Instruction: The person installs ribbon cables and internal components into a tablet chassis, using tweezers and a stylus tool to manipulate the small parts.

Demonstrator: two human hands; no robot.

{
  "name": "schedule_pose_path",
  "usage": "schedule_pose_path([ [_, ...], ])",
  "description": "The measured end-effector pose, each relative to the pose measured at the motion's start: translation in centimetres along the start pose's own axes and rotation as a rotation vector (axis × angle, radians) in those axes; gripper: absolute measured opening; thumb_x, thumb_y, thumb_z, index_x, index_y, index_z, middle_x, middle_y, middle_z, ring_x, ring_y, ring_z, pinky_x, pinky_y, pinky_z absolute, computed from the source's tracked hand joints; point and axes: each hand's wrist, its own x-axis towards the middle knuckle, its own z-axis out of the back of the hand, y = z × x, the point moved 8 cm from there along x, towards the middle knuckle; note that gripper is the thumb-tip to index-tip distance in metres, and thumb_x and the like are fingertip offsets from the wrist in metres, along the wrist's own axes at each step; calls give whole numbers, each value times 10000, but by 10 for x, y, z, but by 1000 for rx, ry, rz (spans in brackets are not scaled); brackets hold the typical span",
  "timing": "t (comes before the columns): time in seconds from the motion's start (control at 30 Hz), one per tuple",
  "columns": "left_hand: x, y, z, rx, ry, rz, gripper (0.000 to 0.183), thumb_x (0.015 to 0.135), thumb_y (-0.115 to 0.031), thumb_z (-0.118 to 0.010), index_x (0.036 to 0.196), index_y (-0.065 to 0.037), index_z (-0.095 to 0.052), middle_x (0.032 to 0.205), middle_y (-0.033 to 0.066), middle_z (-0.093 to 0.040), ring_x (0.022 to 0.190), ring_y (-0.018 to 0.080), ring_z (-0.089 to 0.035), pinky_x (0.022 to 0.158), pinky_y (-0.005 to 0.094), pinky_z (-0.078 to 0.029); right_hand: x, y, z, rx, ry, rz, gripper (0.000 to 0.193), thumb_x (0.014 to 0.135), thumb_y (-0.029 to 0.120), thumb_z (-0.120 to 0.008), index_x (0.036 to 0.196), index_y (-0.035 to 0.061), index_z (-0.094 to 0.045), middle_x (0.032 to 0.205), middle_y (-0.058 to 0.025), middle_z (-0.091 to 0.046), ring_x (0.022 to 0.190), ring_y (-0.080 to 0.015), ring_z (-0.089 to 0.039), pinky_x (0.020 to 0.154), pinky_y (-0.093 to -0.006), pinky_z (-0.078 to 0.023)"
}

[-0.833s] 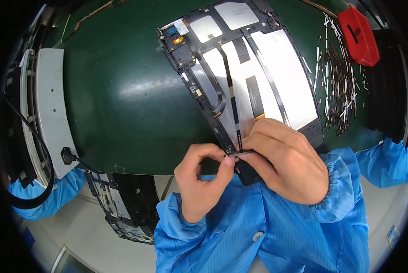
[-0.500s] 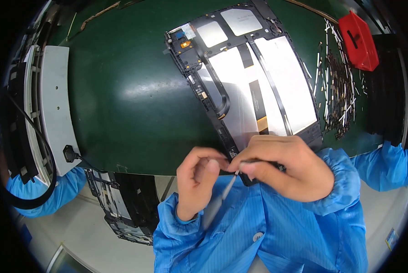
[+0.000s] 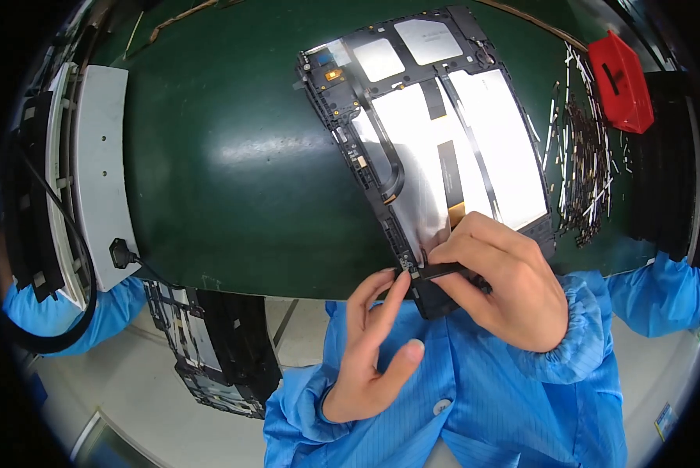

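Observation:
In front of me an opened tablet-like device (image 3: 412,156) lies tilted, its black frame holding silver panels and a ribbon cable. My right hand (image 3: 506,285) is over its near end, thumb and forefinger pinching a slim black tool (image 3: 441,271), perhaps tweezers. The tool's tip points left at the frame's near left edge. At that same spot the index fingertip of my left hand (image 3: 373,347) touches the frame. The left thumb is spread away, with nothing in the hand. The right hand covers part of the device's near end.
Right of the device, many thin black and white strips (image 3: 584,156) lie in a heap on the green table (image 3: 209,226). Beyond them stands a red bin (image 3: 621,82). On the left are a white rack (image 3: 100,171) and a black plug (image 3: 120,253). More device frames (image 3: 209,343) are stacked below the table edge.
My left hand has opened and put its index finger on the frame; the pale thin strip near my fingers no longer shows. My right hand has moved onto the frame's edge with the black tool.

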Motion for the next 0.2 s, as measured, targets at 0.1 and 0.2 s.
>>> schedule_pose_path([
  [0.1,-3,-2,-5,-111,7,13,589,878,-160,-558,1388,27,-331,1382,162,-267,1298,262,-271,1059,374,-218,-1,0,-3,-52,7,13,180,715,-5,-649,892,-8,-615,851,-127,-561,771,-305,-595,667,-358,-488],
  [0.2,-5,13,-4,-513,2,179,660,896,-287,-563,1407,25,-283,1456,160,-171,1354,256,-164,1087,362,-127,-1,1,-4,-82,10,-2,140,733,39,-635,871,25,-617,852,-124,-545,785,-319,-584,670,-367,-491],
])
